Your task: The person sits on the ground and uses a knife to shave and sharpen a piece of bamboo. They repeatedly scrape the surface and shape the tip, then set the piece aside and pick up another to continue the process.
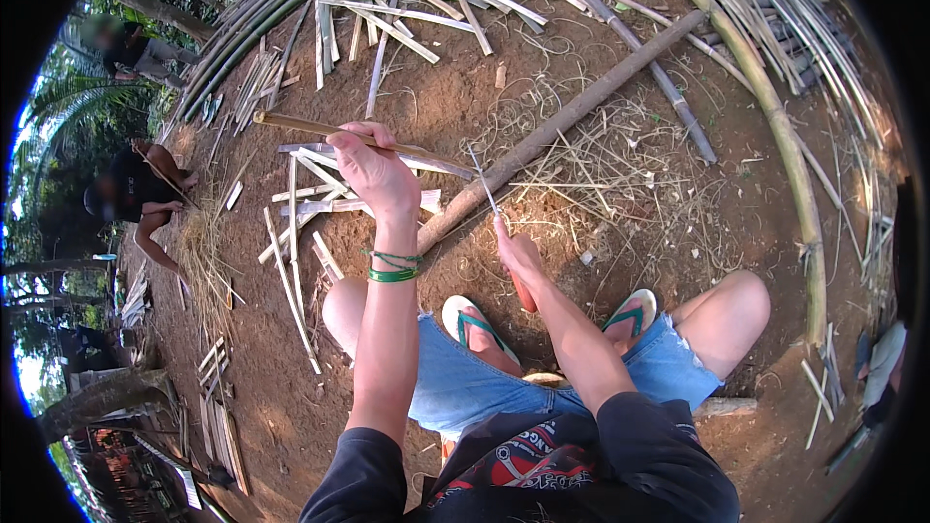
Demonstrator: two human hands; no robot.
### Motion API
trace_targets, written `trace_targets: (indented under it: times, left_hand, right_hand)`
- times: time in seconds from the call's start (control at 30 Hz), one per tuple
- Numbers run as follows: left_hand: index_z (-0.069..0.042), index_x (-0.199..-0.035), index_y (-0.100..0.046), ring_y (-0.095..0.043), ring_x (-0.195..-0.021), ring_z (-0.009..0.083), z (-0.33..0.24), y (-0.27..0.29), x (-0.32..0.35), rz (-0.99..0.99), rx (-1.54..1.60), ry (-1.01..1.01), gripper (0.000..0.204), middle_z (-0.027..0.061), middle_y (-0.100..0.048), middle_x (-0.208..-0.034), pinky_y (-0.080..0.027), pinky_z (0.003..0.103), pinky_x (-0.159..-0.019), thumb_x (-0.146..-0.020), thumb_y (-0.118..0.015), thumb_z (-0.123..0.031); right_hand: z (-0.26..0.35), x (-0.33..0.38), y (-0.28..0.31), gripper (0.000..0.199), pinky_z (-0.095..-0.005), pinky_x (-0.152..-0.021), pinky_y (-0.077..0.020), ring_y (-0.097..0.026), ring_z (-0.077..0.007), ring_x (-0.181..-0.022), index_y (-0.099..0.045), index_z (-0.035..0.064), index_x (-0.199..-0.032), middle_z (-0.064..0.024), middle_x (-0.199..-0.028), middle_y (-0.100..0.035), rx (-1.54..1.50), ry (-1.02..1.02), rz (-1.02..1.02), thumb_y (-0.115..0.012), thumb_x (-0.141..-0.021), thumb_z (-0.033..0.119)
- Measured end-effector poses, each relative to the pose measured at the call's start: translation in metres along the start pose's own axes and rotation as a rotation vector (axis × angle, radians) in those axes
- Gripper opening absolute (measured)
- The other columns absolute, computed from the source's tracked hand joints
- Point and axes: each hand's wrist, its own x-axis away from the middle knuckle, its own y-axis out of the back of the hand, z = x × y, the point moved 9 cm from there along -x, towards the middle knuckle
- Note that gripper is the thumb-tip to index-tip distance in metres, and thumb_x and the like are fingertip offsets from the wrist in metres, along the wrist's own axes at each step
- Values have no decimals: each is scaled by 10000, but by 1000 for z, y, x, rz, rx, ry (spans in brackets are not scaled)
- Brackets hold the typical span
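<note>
Bamboo strip point(426, 156) juts out both sides of left fingers point(374, 131) clamped on it; right fingers point(501, 225) clamp red-handled knife point(486, 188)

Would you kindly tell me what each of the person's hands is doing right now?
Left hand: closed, holding a bamboo strip.
Right hand: closed, holding a knife by its orange handle.

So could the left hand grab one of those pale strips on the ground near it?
Probably not as it is: the left hand is wrapped around a bamboo stick, so it looks full. Nothing seems to block the way down to the pale strips, though.
</note>
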Motion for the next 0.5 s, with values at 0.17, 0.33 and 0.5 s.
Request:
trace_targets:
  times: [0.17, 0.33, 0.5]
  left_hand:
    - [-99, -848, -440, -392, -679, 123, -5, -2, 4, -51, -16, -14, 544, 15, -436, -711, -336, 278, -675, -933, -466, -636]
    - [-97, -854, -431, -416, -656, 115, -4, 2, 1, -41, -6, -34, 501, 26, -479, -700, -355, 263, -653, -985, -436, -581]
    - [-75, -907, -415, -495, -667, 128, -19, -8, -6, 62, -209, -90, 410, 47, -550, -723, -418, 288, -667, -1041, -404, -462]
  right_hand:
    - [-9, -14, 0, 847, -429, -606, -515, -649, -279, -602, -634, -6, -643, -158, -624, -629, 74, -6, -61, -378, -902, 759]
    - [-41, -44, 11, 729, -337, -437, -432, -526, -154, -460, -565, 37, -709, -50, -569, -540, -133, -136, 62, -418, -928, 717]
    - [-13, -23, 17, 759, -351, -497, -473, -590, -176, -511, -582, 25, -651, -68, -586, -586, -279, -112, 97, -409, -938, 705]
